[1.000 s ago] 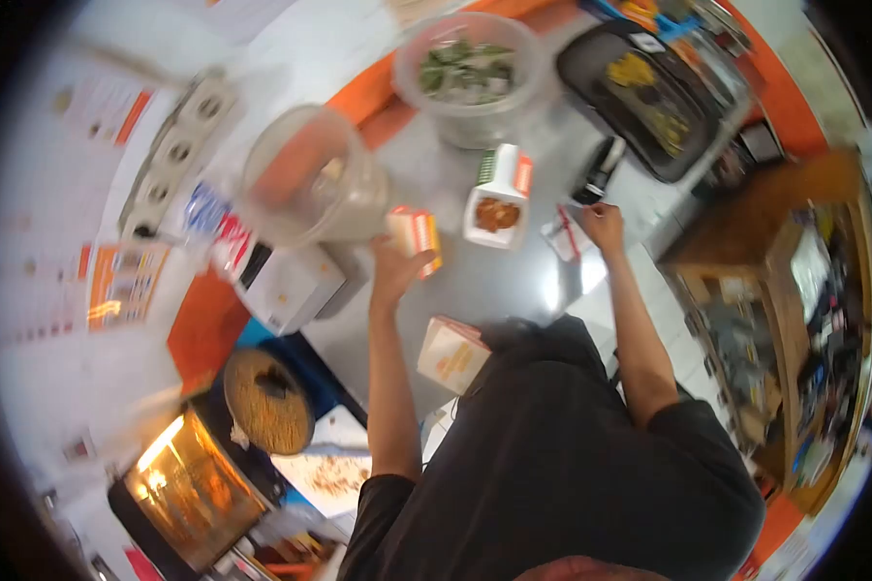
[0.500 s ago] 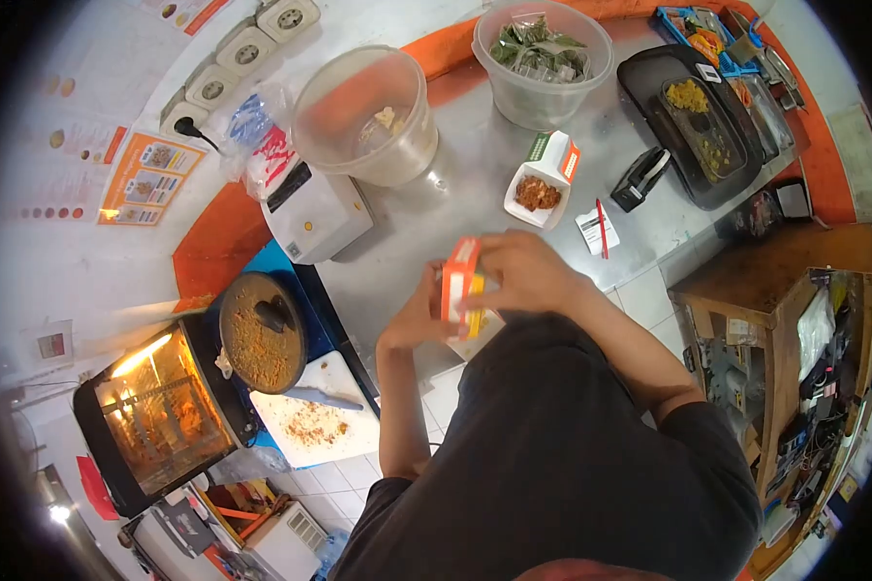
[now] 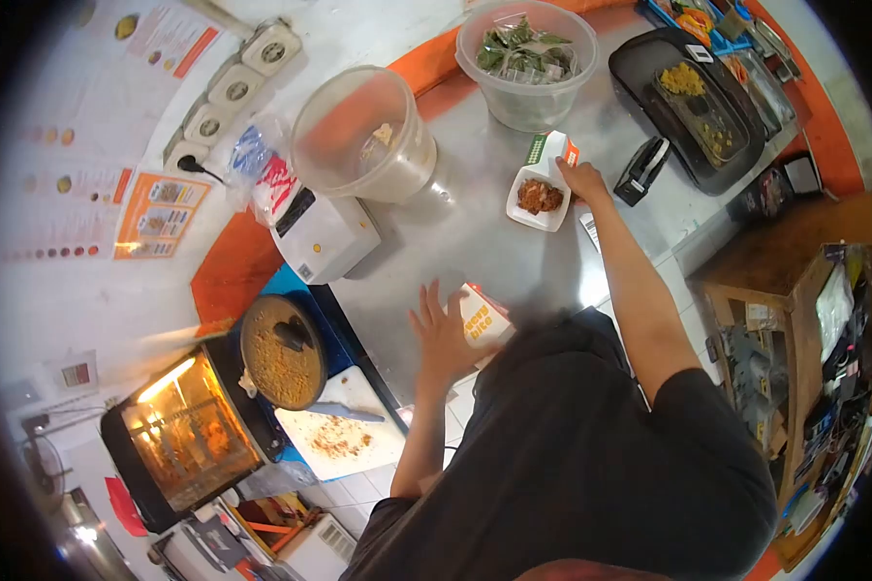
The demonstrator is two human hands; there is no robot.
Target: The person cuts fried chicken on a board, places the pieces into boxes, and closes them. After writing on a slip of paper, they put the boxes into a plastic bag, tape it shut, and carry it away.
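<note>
My right hand (image 3: 583, 181) reaches across the steel table and pinches the right edge of an open takeaway box (image 3: 536, 217). Its lid is folded up, and brown, sauced food (image 3: 540, 197) fills the tray. Close to my body, my left hand (image 3: 441, 336) has its fingers spread beside a second takeaway box (image 3: 482, 319), white with yellow lettering and red sides. This nearer box looks closed and sits at the table's front edge, partly hidden by my shirt. Under my right forearm, a white printed slip (image 3: 590, 230) shows only in part.
Behind stand a clear bucket (image 3: 305, 145) and another with bagged green leaves (image 3: 489, 92). A black stapler (image 3: 641, 172) and a black tray (image 3: 639, 82) are at right. To the left are a white printer (image 3: 325, 242), a pan (image 3: 281, 368), a cutting board with a knife (image 3: 378, 450) and a lit glass cabinet (image 3: 189, 436).
My right hand has left the red-and-white box and moved out to the open food box. My left hand has opened, and the nearer box now rests at the table edge.
</note>
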